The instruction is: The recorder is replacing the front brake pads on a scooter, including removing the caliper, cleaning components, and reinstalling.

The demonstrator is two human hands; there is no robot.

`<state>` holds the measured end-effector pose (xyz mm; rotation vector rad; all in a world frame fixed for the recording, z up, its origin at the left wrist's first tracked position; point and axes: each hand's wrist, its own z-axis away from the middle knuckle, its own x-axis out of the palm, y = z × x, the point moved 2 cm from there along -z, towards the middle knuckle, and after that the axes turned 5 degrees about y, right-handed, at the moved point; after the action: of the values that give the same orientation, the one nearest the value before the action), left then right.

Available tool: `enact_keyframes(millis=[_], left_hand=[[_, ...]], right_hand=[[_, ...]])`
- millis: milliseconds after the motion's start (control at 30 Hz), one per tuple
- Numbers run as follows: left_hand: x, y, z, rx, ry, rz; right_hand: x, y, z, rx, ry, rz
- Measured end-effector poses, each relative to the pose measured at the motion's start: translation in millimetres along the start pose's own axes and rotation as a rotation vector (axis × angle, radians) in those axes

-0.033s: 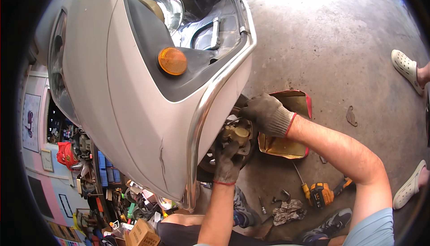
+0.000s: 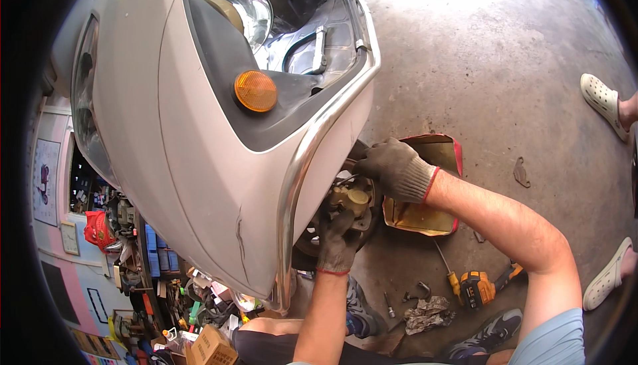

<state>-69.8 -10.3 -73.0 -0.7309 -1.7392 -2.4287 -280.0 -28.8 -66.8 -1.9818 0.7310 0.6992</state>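
Observation:
A pale scooter (image 2: 193,159) fills the left and middle, with its front wheel (image 2: 309,240) partly under the body panel. At the wheel sits a brass-coloured brake caliper (image 2: 352,199). My left hand (image 2: 339,242), in a dirty knit glove, reaches up from below and has its fingers closed against the caliper's lower side. My right hand (image 2: 397,169), gloved too, is just above and right of the caliper beside the panel edge. Its fingers are bent together, and their tips and whatever they hold are hidden in shadow.
A red-edged open tin tray (image 2: 425,222) lies right of the wheel. Nearer are a screwdriver (image 2: 453,282), a yellow-black power tool (image 2: 477,288), sockets and a crumpled rag (image 2: 428,315). A flat metal piece (image 2: 522,172) lies farther right. Someone's clogs (image 2: 603,102) stand at the right edge.

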Motion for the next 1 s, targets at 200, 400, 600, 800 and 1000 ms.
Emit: enact_keyframes(millis=[200, 400, 600, 800, 1000], left_hand=[[7, 3, 3, -0.016, 0.035, 0.007], [14, 7, 6, 0.015, 0.079, -0.058], [19, 5, 6, 0.007, 0.078, -0.043], [21, 9, 3, 0.063, 0.2, -0.345], [13, 2, -12, 0.271, 0.293, -0.906]], right_hand=[[-9, 2, -8, -0.064, -0.095, 0.08], [-21, 2, -16, -0.149, -0.113, 0.117], [-20, 2, -18, -0.123, -0.181, 0.122], [-57, -33, -24, -0.088, 0.009, 0.214], [-56, -61, -33, 0.087, -0.235, 0.332]])
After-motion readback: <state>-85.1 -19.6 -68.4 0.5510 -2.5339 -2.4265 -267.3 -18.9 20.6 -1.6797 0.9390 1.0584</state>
